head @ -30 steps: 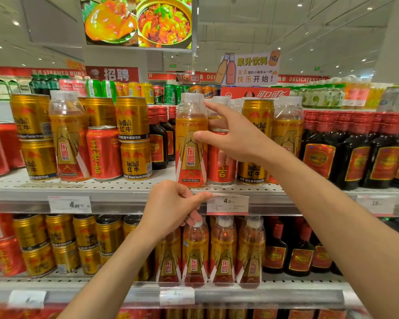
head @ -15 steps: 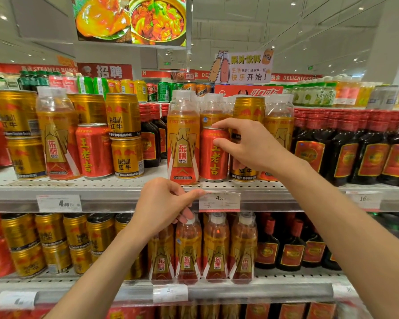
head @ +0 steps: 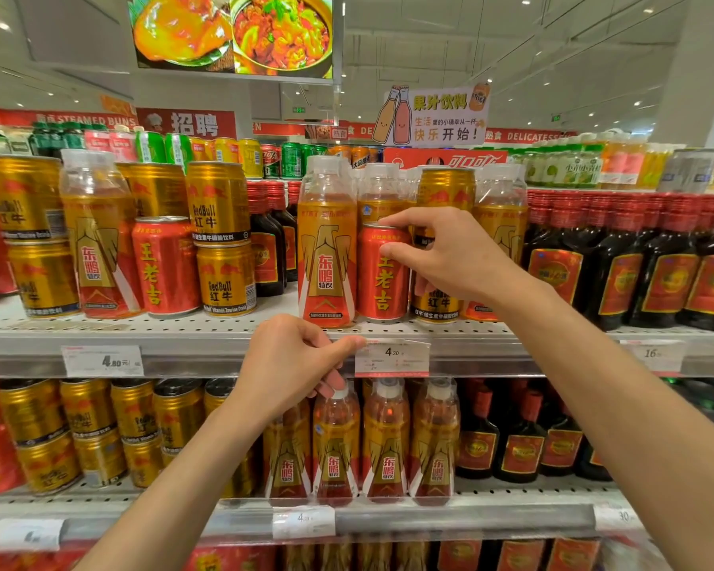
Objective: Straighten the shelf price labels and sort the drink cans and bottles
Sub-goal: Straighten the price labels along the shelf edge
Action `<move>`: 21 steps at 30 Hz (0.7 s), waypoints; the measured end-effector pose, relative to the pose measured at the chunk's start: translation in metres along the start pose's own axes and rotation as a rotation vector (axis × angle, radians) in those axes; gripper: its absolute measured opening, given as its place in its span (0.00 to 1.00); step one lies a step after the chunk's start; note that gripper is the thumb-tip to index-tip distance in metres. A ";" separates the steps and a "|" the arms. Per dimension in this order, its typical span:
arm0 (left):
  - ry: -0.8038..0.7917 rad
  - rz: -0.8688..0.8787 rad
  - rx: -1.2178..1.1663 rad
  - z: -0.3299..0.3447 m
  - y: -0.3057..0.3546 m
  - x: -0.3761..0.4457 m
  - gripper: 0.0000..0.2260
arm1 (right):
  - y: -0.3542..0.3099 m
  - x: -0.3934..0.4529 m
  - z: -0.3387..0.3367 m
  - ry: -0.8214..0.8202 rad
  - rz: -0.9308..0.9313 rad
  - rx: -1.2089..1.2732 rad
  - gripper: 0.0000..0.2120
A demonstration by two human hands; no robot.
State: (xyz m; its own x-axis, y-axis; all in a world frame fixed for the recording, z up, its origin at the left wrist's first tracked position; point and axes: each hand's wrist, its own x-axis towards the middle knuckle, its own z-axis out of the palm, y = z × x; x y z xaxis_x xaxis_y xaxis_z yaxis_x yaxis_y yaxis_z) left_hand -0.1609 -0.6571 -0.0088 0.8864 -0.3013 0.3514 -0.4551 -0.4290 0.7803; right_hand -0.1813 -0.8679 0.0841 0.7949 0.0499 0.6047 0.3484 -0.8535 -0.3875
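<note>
Left hand (head: pixel 283 366) with fingers curled, thumb tip pinching the left edge of the 4.20 price label (head: pixel 391 358) on the shelf rail (head: pixel 207 362), right hand (head: pixel 450 257) gripping the upright red Wanglaoji can (head: pixel 382 278), apparently resting on the upper shelf, beside a Dongpeng bottle (head: pixel 326 257), gold Red Bull cans (head: pixel 444 189) behind.

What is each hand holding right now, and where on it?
The right hand grips the red can near its top rim. The left hand pinches the left edge of the 4.20 price label.
</note>
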 end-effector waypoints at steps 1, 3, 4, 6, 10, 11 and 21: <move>0.001 -0.006 -0.005 0.000 0.000 0.000 0.21 | 0.000 0.000 0.001 0.003 -0.005 -0.001 0.18; -0.001 -0.013 -0.004 0.001 0.001 0.000 0.21 | 0.000 0.000 0.001 0.013 -0.012 -0.007 0.18; -0.003 -0.012 0.006 0.001 0.001 0.000 0.21 | 0.001 -0.001 0.001 0.021 -0.015 -0.018 0.18; -0.006 -0.013 0.019 0.002 0.003 0.001 0.21 | 0.001 0.000 0.002 0.035 -0.022 -0.036 0.18; -0.020 -0.013 0.017 0.003 0.007 0.002 0.20 | 0.002 0.000 0.003 0.035 -0.032 -0.023 0.18; -0.033 -0.009 0.015 0.004 0.009 0.003 0.20 | 0.003 0.000 0.003 0.035 -0.031 -0.022 0.18; -0.071 -0.051 -0.061 0.005 0.013 0.005 0.20 | 0.007 -0.008 0.001 0.063 -0.064 0.068 0.19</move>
State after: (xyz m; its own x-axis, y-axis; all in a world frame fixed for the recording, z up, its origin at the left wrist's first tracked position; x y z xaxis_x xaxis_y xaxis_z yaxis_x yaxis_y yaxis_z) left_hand -0.1631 -0.6687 0.0004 0.8991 -0.3410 0.2745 -0.4017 -0.3936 0.8269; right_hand -0.1851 -0.8736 0.0761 0.7378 0.0682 0.6715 0.4317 -0.8125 -0.3918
